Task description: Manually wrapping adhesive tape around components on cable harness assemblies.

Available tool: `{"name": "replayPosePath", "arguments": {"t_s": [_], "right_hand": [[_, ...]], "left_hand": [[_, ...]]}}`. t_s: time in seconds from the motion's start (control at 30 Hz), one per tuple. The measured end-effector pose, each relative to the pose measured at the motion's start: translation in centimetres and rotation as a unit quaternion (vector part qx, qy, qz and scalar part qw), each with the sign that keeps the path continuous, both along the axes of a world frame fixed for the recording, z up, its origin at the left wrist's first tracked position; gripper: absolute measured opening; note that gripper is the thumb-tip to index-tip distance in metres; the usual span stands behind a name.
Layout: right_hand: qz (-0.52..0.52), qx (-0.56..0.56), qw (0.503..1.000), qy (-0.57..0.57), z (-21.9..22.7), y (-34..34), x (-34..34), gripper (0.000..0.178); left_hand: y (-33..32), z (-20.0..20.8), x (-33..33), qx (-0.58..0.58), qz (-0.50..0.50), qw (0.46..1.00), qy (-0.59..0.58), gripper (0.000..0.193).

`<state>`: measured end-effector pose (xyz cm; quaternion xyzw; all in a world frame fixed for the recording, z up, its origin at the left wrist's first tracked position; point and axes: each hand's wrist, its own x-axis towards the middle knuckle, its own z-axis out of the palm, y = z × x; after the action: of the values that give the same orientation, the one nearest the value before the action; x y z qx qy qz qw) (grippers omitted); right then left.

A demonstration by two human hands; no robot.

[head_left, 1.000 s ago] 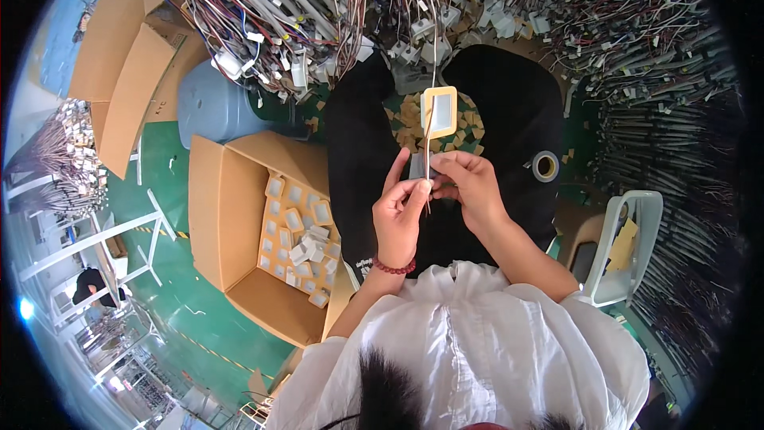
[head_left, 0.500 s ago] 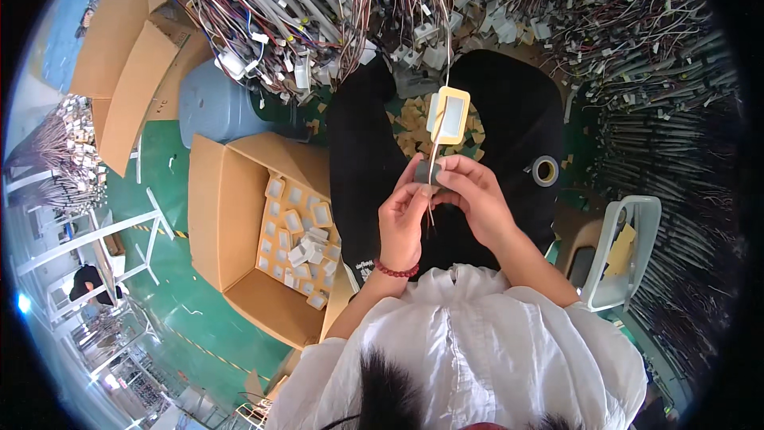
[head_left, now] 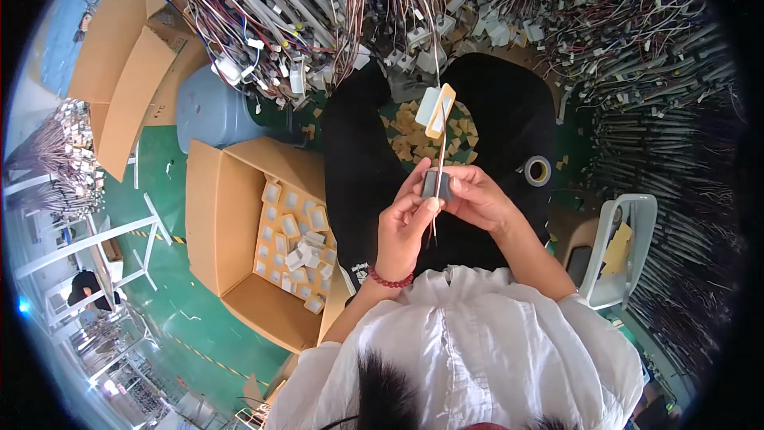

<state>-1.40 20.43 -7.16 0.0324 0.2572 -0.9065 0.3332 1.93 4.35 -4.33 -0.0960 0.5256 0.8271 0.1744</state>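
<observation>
Between my hands, in front of my lap, is a small dark grey square piece (head_left: pixel 438 184). Thin wires (head_left: pixel 442 154) run lengthwise over it, their loose ends poking out below. My left hand (head_left: pixel 404 223) pinches the piece and the wires at its lower left. From the other side, the fingers of my right hand (head_left: pixel 479 197) are closed on the piece's right edge. Just above, a white plastic housing with a tan rim (head_left: pixel 440 111) hangs on the same wires, tilted. Whether the grey piece is stuck to the wires, I cannot tell.
At left stands an open cardboard box (head_left: pixel 211 215) with tan-rimmed white housings inside. Beyond it is a blue-grey plastic stool (head_left: pixel 211 103). Dense wire bundles (head_left: pixel 263 0) hang ahead. A tape roll (head_left: pixel 537 170) lies on my right leg; a clear plastic bin (head_left: pixel 629 251) is at right.
The housing has swung on its wires and now shows its edge more. My hands have moved slightly down, and the grey piece is turned more toward view.
</observation>
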Motion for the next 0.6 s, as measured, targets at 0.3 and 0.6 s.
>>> {"name": "replayPosePath", "arguments": {"t_s": [0.3,0.6], "right_hand": [[-0.045,0.03,0.998,-0.041,0.4,-0.4,0.5,0.032],[-0.097,0.067,0.993,-0.006,0.9,-0.8,0.8,0.015]], "left_hand": [[1.0,-0.6,0.1,-0.098,0.018,0.992,0.072,0.014],[-0.9,0.2,-1.5,-0.309,-0.128,0.909,0.248,0.012]]}}
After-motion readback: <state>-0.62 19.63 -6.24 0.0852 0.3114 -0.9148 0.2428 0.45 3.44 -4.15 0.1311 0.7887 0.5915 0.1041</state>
